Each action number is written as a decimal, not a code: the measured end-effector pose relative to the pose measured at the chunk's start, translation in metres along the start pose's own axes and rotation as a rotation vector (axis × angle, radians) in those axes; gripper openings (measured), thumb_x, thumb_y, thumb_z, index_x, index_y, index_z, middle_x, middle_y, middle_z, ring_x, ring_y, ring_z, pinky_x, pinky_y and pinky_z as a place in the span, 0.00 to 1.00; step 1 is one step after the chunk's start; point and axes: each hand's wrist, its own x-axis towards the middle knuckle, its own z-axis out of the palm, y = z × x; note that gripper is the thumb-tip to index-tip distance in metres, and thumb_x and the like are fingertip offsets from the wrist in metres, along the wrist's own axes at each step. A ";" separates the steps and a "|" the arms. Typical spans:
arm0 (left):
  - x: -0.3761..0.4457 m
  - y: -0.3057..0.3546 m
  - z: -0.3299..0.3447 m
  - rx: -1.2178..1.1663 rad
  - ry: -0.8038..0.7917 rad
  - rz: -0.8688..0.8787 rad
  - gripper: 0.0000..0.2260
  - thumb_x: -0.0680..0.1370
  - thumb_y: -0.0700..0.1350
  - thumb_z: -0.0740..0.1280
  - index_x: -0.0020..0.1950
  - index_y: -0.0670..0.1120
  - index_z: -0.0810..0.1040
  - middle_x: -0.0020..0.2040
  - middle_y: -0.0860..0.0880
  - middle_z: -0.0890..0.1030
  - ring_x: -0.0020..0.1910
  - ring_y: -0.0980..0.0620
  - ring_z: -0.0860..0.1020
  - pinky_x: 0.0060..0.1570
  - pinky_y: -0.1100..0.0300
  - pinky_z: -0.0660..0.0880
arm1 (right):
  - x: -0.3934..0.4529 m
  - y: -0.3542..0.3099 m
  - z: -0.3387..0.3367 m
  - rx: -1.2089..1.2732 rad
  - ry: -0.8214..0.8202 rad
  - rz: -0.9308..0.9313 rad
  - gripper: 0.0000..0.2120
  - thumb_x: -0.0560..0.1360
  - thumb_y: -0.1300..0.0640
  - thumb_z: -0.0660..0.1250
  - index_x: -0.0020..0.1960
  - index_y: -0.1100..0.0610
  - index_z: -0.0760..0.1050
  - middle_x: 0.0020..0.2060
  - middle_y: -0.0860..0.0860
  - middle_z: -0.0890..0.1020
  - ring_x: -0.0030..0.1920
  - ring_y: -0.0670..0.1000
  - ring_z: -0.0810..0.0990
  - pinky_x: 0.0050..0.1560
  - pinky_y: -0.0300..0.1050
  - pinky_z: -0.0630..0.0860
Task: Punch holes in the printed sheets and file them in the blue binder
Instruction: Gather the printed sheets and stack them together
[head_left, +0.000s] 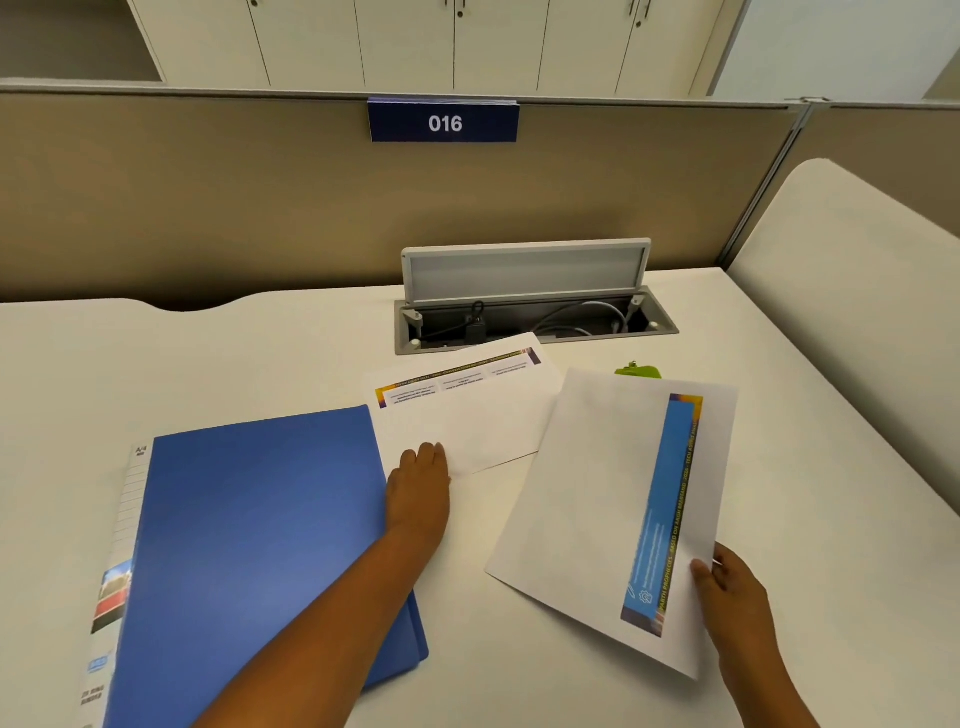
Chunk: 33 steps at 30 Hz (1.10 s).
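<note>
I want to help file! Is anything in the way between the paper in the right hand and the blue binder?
Yes. The left hand and the other printed sheet lie between the held sheet and the closed blue binder.

You work on a white desk. On it lies the closed blue binder. Just right of the binder lies a printed sheet, flat on the desk. Behind that sheet, an open cable box is set into the desk.
</note>
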 end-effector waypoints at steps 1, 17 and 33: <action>0.001 0.000 -0.001 -0.002 0.010 0.002 0.22 0.80 0.42 0.54 0.73 0.42 0.53 0.68 0.46 0.65 0.64 0.48 0.66 0.58 0.59 0.67 | 0.000 0.002 -0.001 -0.004 0.003 0.006 0.19 0.79 0.58 0.56 0.67 0.64 0.64 0.63 0.62 0.74 0.53 0.62 0.74 0.60 0.62 0.70; 0.012 -0.004 -0.022 -0.275 0.203 -0.063 0.10 0.74 0.30 0.58 0.50 0.40 0.75 0.50 0.42 0.76 0.47 0.45 0.74 0.36 0.56 0.70 | 0.010 0.020 -0.001 -0.022 0.017 0.078 0.20 0.79 0.58 0.56 0.69 0.63 0.62 0.65 0.63 0.71 0.62 0.66 0.71 0.63 0.63 0.69; 0.015 -0.063 -0.068 -0.333 0.556 0.085 0.17 0.64 0.22 0.66 0.48 0.36 0.80 0.45 0.39 0.83 0.45 0.38 0.80 0.35 0.50 0.78 | 0.018 0.026 -0.010 0.033 -0.003 0.139 0.20 0.79 0.61 0.55 0.70 0.64 0.61 0.67 0.63 0.69 0.64 0.65 0.69 0.66 0.62 0.66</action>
